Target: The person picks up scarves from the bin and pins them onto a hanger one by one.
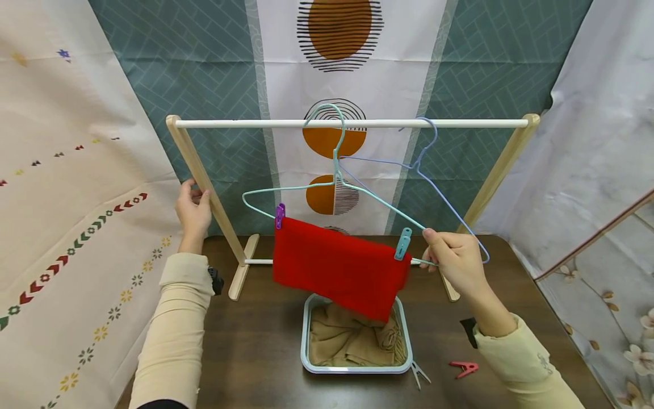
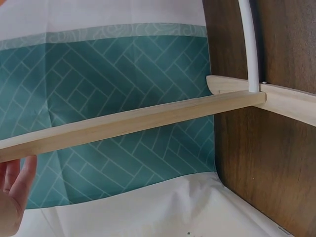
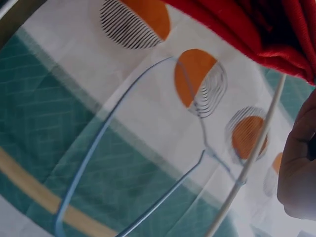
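A mint-green wire hanger (image 1: 378, 199) hangs by its hook on the white rail (image 1: 245, 124) of a wooden rack. Folded over its lower bar is a red cloth (image 1: 337, 261), clipped by a purple clothespin (image 1: 280, 216) and a teal clothespin (image 1: 403, 244). My right hand (image 1: 455, 258) grips the hanger's right corner, which tilts lower than the left. Against the outer side of the rack's left post (image 1: 204, 184), the fingers of my left hand (image 1: 194, 213) touch the wood without wrapping round it. The left wrist view shows only part of these fingers (image 2: 24, 180).
A blue wire hanger (image 1: 444, 199) hangs behind, right of the mint one. Below the cloth, a pale basin (image 1: 357, 370) holds brown fringed fabric (image 1: 347, 341). A light clothespin (image 1: 420, 375) and a red clothespin (image 1: 464, 368) lie on the dark table (image 1: 255, 352).
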### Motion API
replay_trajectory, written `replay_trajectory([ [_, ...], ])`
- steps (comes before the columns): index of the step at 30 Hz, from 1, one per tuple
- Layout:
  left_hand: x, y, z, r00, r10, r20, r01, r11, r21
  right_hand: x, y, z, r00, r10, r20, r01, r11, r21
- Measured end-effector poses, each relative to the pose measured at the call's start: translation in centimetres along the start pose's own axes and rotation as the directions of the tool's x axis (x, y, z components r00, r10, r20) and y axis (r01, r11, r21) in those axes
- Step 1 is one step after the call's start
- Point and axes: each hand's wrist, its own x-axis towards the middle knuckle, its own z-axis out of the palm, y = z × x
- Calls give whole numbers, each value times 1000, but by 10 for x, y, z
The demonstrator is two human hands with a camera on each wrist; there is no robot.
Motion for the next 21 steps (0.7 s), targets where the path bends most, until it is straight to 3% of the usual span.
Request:
replay_trajectory([
  [9,-3,1,2,999,8,-31,-6,997,71,16,-13,26,999,47,15,-47,998,36],
  [15,-4,2,1,998,48,-35,-45,995,91,25,-22,45,995,88,36,-90,994,60],
  [21,-3,2,1,997,62,-35,-58,993,101,36,-24,69,1000,10,0,-10,1000,29],
])
